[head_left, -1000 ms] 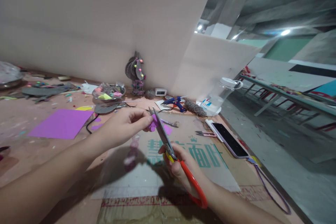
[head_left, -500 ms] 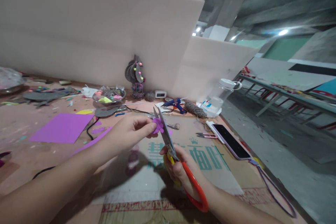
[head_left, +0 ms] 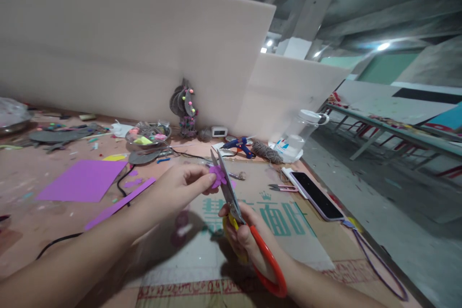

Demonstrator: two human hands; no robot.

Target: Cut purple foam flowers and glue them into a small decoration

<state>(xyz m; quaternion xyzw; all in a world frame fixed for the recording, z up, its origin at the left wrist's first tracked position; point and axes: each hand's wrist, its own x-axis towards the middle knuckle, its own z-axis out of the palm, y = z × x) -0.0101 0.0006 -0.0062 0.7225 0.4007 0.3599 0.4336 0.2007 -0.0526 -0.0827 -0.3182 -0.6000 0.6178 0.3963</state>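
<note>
Between thumb and fingers, my left hand [head_left: 191,182] pinches a small purple flower cutout [head_left: 218,176]. My right hand [head_left: 241,231] grips a pair of scissors [head_left: 231,197] with red and yellow handles, fingers through the loops. The blades point up and away, slightly parted, against the flower's right side. Whether an edge is cutting into a petal cannot be made out. To the left lie a purple sheet [head_left: 82,180] and a long purple strip [head_left: 119,204], partly hidden by my left forearm.
A blue glue gun [head_left: 238,145], grey yarn [head_left: 267,151] and a clear jug [head_left: 296,137] stand at the back. On the right are thread snips [head_left: 283,187] and a phone [head_left: 317,196]. A bowl of scraps [head_left: 148,135] and a decorated grey figure [head_left: 185,106] are further back.
The view has shifted slightly, showing more of the purple strip. The flower sits a little differently between my left fingers, its petals turned. Both hands keep their hold.
</note>
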